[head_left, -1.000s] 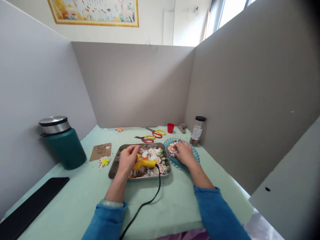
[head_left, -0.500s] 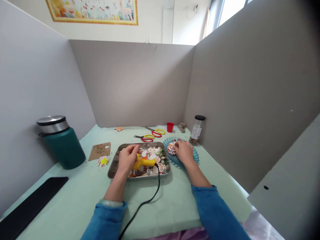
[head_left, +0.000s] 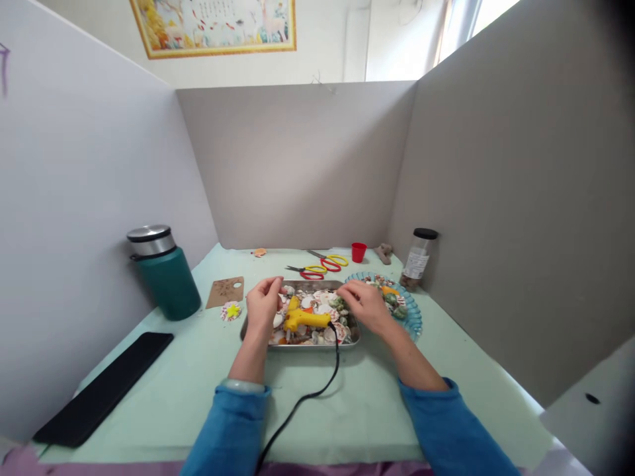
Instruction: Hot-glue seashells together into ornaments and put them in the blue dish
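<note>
My left hand [head_left: 264, 305] is above the left side of a metal tray [head_left: 302, 348], its fingers pinched together on something too small to make out. Over the tray's right back part, my right hand [head_left: 364, 305] has its fingers closed too; what they hold, if anything, is hidden. Many shells [head_left: 325, 309] fill the tray. A yellow glue gun [head_left: 307, 318] lies on them, its black cord [head_left: 317, 393] running toward the front edge. To the right, partly behind my right hand, is a blue scalloped plate [head_left: 414, 324] with shells and green pieces.
Two pairs of scissors [head_left: 312, 272] and a red cup [head_left: 358, 252] are behind the tray. A jar [head_left: 418, 256] stands at the right. On the left are a green bottle [head_left: 169, 281], a brown card [head_left: 225, 292], a shell disc [head_left: 231, 311] and a black mat [head_left: 106, 390].
My right hand has moved left from the plate to over the tray's right part. My left hand stays over the tray's left side. The whole view has shifted, with things appearing further right.
</note>
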`<state>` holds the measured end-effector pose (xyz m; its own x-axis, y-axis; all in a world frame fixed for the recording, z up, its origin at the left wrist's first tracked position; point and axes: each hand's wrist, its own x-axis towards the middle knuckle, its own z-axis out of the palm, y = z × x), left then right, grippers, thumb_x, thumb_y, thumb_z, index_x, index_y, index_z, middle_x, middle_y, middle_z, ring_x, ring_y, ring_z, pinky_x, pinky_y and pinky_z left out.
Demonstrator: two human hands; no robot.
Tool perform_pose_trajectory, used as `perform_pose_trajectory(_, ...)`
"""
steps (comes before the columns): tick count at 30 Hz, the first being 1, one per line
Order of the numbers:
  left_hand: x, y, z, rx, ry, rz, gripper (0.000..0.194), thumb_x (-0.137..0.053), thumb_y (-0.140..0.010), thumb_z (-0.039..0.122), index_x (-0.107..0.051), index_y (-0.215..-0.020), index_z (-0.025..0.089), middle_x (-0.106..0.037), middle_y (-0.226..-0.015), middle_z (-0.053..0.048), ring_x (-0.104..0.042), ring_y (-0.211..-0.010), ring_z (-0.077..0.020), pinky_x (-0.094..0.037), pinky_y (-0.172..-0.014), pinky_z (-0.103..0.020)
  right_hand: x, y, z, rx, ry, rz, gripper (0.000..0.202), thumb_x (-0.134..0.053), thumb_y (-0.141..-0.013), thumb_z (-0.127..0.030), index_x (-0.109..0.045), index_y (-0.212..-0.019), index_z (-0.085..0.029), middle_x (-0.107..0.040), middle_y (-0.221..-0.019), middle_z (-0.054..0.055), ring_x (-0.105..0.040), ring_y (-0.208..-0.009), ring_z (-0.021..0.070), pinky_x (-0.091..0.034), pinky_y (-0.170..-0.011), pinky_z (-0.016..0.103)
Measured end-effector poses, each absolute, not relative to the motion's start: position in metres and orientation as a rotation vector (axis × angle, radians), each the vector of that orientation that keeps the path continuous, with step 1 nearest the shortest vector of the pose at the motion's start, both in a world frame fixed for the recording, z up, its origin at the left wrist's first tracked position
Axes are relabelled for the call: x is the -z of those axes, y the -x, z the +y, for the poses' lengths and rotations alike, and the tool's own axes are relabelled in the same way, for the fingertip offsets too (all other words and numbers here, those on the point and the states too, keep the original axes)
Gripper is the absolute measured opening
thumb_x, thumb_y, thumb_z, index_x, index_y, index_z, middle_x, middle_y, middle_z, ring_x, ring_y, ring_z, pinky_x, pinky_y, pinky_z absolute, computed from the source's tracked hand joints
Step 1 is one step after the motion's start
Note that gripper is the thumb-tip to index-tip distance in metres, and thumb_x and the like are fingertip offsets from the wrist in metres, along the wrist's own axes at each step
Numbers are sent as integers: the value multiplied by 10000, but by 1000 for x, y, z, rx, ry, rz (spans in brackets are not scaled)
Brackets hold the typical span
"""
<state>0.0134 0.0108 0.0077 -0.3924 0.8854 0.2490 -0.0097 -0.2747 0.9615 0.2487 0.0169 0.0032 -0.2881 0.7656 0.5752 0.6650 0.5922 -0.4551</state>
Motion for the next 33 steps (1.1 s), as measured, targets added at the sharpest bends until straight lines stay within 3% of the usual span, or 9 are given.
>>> perform_pose_trajectory(3,-9,-8,12,-1829,-1105,1280,395,-637,-709,465,-660,-877,109,-574,-587,23,-378,-381,-39,-296,-395,-190,-8,-227,9,-209,1044,-2260,249,-494,-914,-381,-669,-954,-208,-658,-970,54,-569,-928,178,-403,-814,264)
perform_pose_trajectory(6,-9,-3,14,-1883,-1069,1254,411,-626,-711,495,-648,-846,108,-564,-568,28,-378,-368,-39,-283,-387,-192,-8,-209,5,-142,1160,-2451,359,-640,-801,-454,-647,-1082,-231,-656,-1006,71,-563,-970,222,-404,-789,284)
perform_pose_trajectory(10,-8,2,15,-1903,-1037,1231,436,-641,-685,516,-641,-834,107,-564,-570,29,-384,-368,-37,-284,-387,-191,-8,-203,4,-158,1279,-2532,338,-657,-780,-339,-650,-1105,-246,-676,-997,71,-593,-941,232,-405,-755,278)
perform_pose_trajectory(15,-9,3,15,-1904,-1010,1230,445,-643,-673,517,-644,-829,100,-567,-570,23,-380,-365,-35,-282,-386,-190,-16,-226,6,-738,1045,-2130,313,-535,-856,-365,-644,-1114,-226,-672,-1020,41,-603,-860,182,-446,-748,271)
perform_pose_trajectory(18,-8,4,16,-1855,-1026,1225,424,-652,-663,496,-647,-813,99,-574,-577,14,-377,-367,-38,-279,-389,-191,-17,-234,7,-1124,873,-1682,442,-518,-850,-464,-567,-1204,-204,-647,-961,53,-596,-777,164,-476,-627,258)
perform_pose_trajectory(22,-5,6,18,-1741,-1119,1358,355,-616,-700,456,-659,-800,118,-604,-600,-7,-403,-376,-64,-307,-415,-212,-7,-224,5,-1237,812,-1476,537,-641,-762,-451,-518,-1213,-186,-593,-764,4,-518,-601,124,-399,-456,211)
perform_pose_trajectory(24,-4,7,17,-1647,-1297,1578,268,-605,-719,390,-683,-797,146,-640,-630,-29,-483,-438,-105,-363,-479,-235,-3,-216,3,-1186,890,-1460,543,-664,-740,-416,-517,-1202,-170,-511,-604,-49,-452,-512,108,-349,-427,204)
perform_pose_trajectory(27,-1,7,13,-1369,-1724,2018,170,-589,-740,286,-727,-782,197,-693,-735,-89,-605,-680,-211,-412,-629,-294,-5,-209,-2,-1134,998,-1450,482,-653,-724,-384,-567,-1143,-162,-448,-555,-66,-408,-483,101,-325,-441,213)
perform_pose_trajectory(33,5,1,10,-540,-2303,2274,232,-515,-785,191,-745,-809,209,-692,-907,-133,-530,-1004,-307,-371,-835,-403,-14,-207,-9,-992,1093,-1436,422,-626,-705,-372,-614,-1064,-151,-435,-533,-61,-403,-503,122,-340,-496,249)
